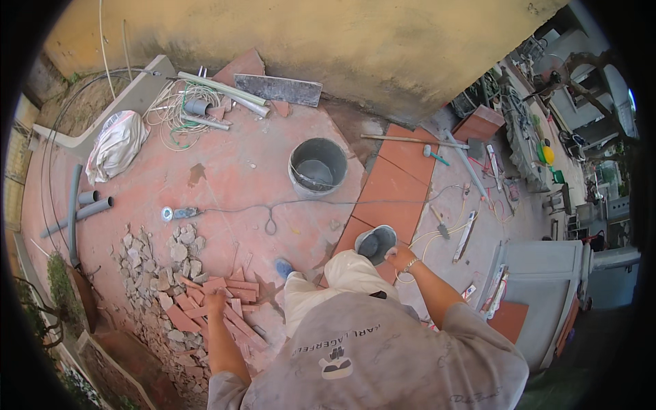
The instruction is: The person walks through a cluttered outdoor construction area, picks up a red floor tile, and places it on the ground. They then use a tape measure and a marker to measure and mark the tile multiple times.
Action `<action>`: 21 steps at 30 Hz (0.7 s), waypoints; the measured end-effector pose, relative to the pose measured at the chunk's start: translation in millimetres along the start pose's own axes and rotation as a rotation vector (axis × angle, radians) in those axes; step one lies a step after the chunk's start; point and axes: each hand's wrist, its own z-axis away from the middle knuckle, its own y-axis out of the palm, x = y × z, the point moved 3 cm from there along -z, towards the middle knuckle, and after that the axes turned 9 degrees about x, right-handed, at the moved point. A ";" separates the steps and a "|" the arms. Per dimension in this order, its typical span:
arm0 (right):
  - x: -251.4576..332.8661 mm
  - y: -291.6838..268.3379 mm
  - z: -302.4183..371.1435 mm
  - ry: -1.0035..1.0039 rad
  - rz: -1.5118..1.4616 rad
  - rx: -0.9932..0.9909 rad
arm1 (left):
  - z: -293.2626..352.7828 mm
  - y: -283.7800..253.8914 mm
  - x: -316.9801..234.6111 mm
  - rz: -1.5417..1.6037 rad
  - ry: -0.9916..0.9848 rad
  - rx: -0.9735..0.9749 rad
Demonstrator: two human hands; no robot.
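My left hand (216, 301) is low over a heap of broken red tile strips (240, 290), its fingers curled. Whether a tile piece is between those fingers is too small to make out. At my right, a small grey bucket (365, 244) stands tilted on a row of red floor tiles (393, 188), with something grey inside. My right hand (400, 258) is closed on its near right rim; a bracelet is on that wrist. Beyond, a large black bucket (318, 152) holds grey wet material.
Grey rubble (160, 263) lies left of the tile strips. An angle grinder (179, 214) rests on the floor, its cord crossing to the right. Grey pipes (75, 212), a white sack (117, 145), a mallet (436, 155) and a trowel (440, 222) lie around. A yellow wall (273, 51) bounds the far side.
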 end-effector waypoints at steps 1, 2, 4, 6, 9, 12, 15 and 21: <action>-1.4 0.3 5.3 0.039 0.025 -0.034 | -14.5 -5.2 -17.1 -0.004 0.018 0.006; -4.2 2.7 10.0 0.052 0.053 -0.040 | -29.8 -7.0 -40.8 -0.007 0.037 0.012; -17.2 13.2 14.5 0.067 0.111 -0.050 | -53.8 5.1 -90.5 0.001 0.076 0.061; -33.4 22.4 17.7 0.170 -0.057 -0.036 | -50.6 28.9 -154.0 0.024 0.107 0.147; -51.7 51.0 15.4 0.156 -0.041 0.062 | -65.8 90.9 -203.6 -0.018 0.088 0.266; -57.1 72.3 16.4 0.198 -0.082 0.105 | -73.6 138.1 -251.6 -0.170 0.076 0.444; -56.6 80.0 10.9 0.308 -0.217 0.090 | -83.1 177.2 -293.1 -0.236 0.098 0.509; -40.0 73.5 -52.9 0.344 -0.465 0.010 | -104.1 221.6 -380.8 -0.280 0.158 0.474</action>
